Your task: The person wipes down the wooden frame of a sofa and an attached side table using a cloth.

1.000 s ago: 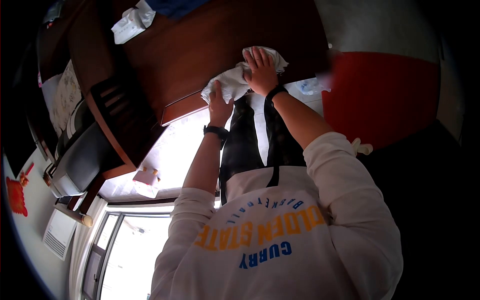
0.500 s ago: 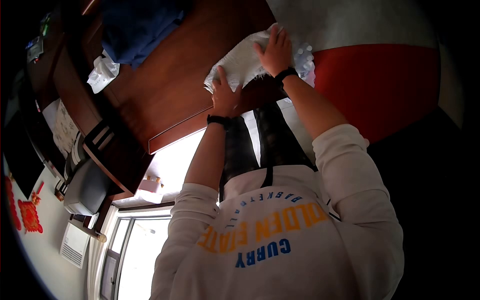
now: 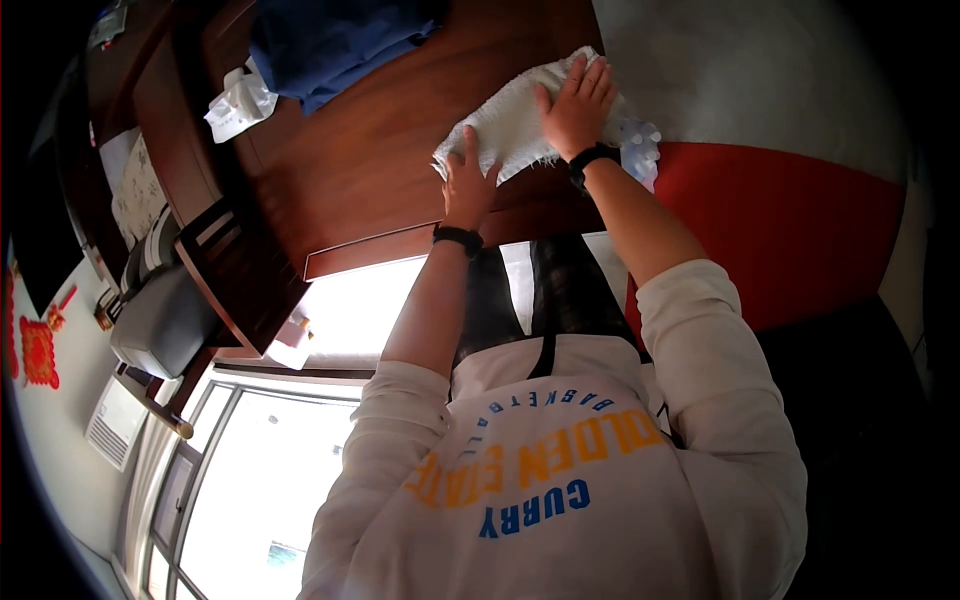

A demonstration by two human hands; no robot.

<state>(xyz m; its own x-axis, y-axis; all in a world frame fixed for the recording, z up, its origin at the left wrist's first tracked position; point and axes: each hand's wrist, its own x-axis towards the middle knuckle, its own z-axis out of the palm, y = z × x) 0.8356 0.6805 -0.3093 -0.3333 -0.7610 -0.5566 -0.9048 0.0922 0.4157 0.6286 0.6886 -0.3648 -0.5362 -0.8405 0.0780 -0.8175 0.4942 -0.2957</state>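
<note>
A white terry towel (image 3: pixel 515 120) lies folded along the near edge of a reddish-brown wooden table (image 3: pixel 370 150), with frayed threads on its lower edge. My left hand (image 3: pixel 468 190) rests palm down on the towel's left end, its thumb and fingers apart. On the right end, my right hand (image 3: pixel 578 112) lies flat with the fingers stretched out and the thumb to the side. Neither hand grips the cloth. Black bands circle both wrists.
Dark blue cloth (image 3: pixel 340 45) lies on the far part of the table, beside a white plastic packet (image 3: pixel 240 105). Clear, bumpy plastic (image 3: pixel 640 150) shows beyond my right wrist, near a large red surface (image 3: pixel 770 230). A wooden chair (image 3: pixel 240 275) stands at left.
My view has shifted, so the table and the things on it appear farther right. Both hands stay on the towel, with little visible movement along it.
</note>
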